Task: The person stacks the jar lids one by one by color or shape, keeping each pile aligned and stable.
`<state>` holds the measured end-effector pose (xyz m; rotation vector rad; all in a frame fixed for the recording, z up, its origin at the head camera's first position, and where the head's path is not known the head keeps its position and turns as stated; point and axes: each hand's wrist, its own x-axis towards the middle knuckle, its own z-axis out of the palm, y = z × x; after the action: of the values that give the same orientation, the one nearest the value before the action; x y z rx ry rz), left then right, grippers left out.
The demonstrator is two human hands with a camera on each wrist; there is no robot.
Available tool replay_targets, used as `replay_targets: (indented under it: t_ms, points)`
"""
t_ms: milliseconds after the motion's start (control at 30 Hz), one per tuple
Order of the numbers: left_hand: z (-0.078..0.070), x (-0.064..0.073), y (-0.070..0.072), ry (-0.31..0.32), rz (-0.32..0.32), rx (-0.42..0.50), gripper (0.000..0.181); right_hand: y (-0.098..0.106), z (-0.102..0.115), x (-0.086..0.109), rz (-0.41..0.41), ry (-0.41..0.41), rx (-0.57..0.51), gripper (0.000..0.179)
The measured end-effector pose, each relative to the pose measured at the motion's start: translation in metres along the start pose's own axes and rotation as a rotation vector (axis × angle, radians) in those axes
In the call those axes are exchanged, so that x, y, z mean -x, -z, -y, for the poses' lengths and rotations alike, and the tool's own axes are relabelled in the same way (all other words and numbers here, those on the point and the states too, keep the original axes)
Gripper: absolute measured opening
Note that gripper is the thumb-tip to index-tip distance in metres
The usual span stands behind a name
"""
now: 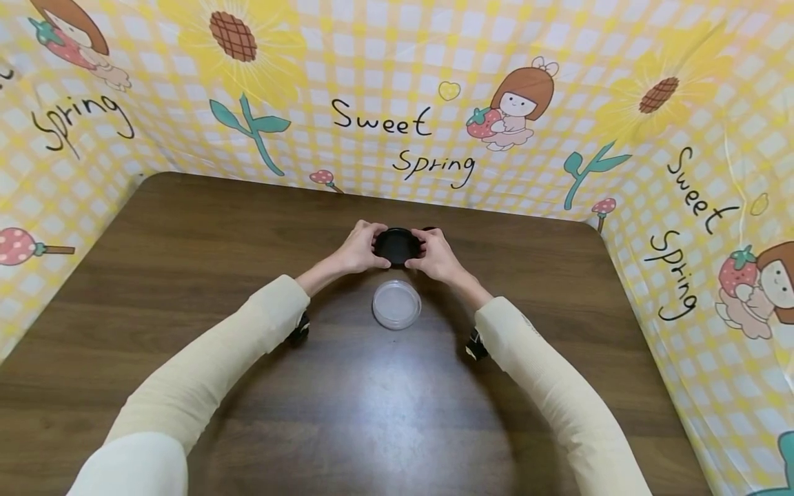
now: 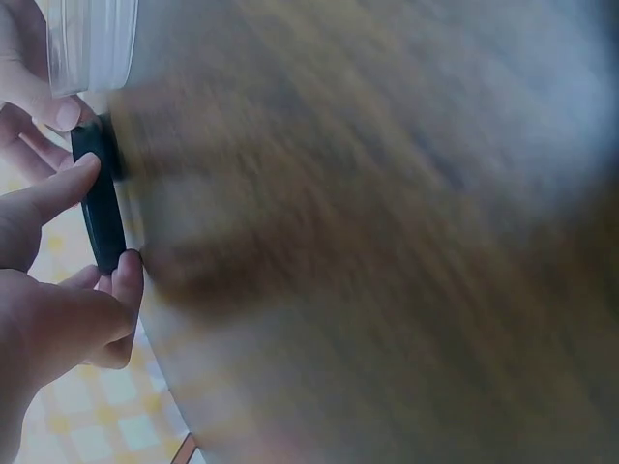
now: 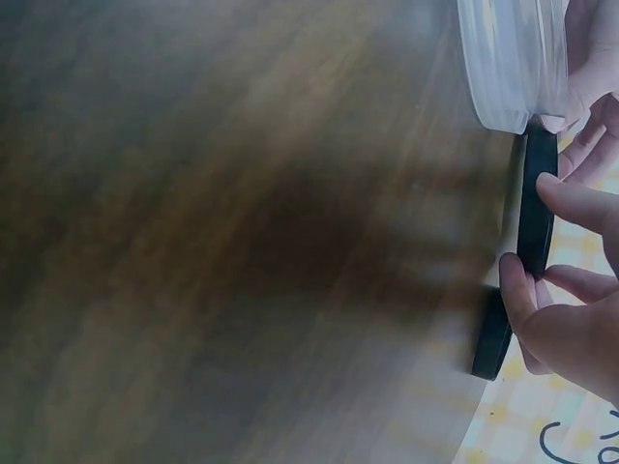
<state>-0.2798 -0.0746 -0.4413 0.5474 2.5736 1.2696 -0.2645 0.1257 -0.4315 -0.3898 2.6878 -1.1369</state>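
Observation:
Both hands hold a shallow black round lid toward the back of the table. My left hand grips its left edge, thumb at the near side and fingers at the far side. Opposite it, my right hand holds the right edge in the same way. Edge-on, the lid shows as a dark band in the left wrist view. Just nearer than the hands stands a clear round plastic container. A second black round piece lies beyond my right hand, mostly hidden by it in the head view.
The dark wooden table reaches back to a yellow checked cloth with printed flowers and lettering. The same cloth rises along the left and right sides. Small dark wrist cameras hang under both sleeves.

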Motion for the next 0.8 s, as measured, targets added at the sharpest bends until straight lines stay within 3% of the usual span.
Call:
replay_targets:
  t_ms: [800]
  points:
    - [-0.0029,0.0014,-0.0042,-0.008,0.000,-0.062,0.073,-0.0086,-0.0045,0.0075,-0.085,-0.010,0.044,0.066]
